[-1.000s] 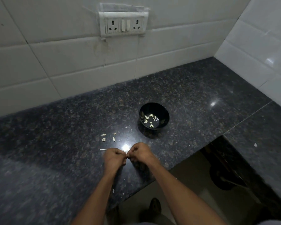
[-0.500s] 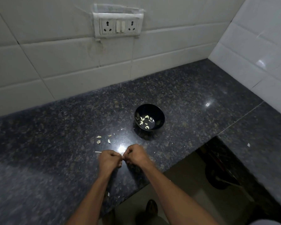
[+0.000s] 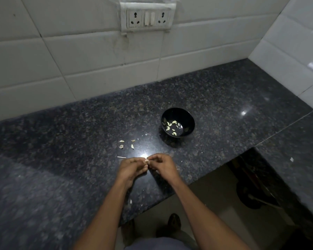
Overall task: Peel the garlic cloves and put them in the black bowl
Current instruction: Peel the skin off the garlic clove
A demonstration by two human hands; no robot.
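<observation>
A small garlic clove (image 3: 147,161) is pinched between the fingertips of my left hand (image 3: 132,168) and my right hand (image 3: 162,166), which meet just above the dark granite counter (image 3: 61,159) near its front edge. Only the clove's tip shows between the fingers. The black bowl (image 3: 188,117) stands beyond my right hand and holds several peeled cloves (image 3: 172,126). Several loose garlic pieces (image 3: 121,146) lie on the counter beyond my left hand, with a thin sliver (image 3: 121,157) closer to it.
White tiled walls close off the back and right, with a socket panel (image 3: 147,18) on the back wall. The counter turns to the right at a seam (image 3: 285,126). Below the front edge is the floor, with my foot (image 3: 173,220) and dark objects (image 3: 251,192).
My hands stay joined on the clove; the fingers have shifted slightly so its tip shows between them. The camera has moved a little, and the bowl has not moved.
</observation>
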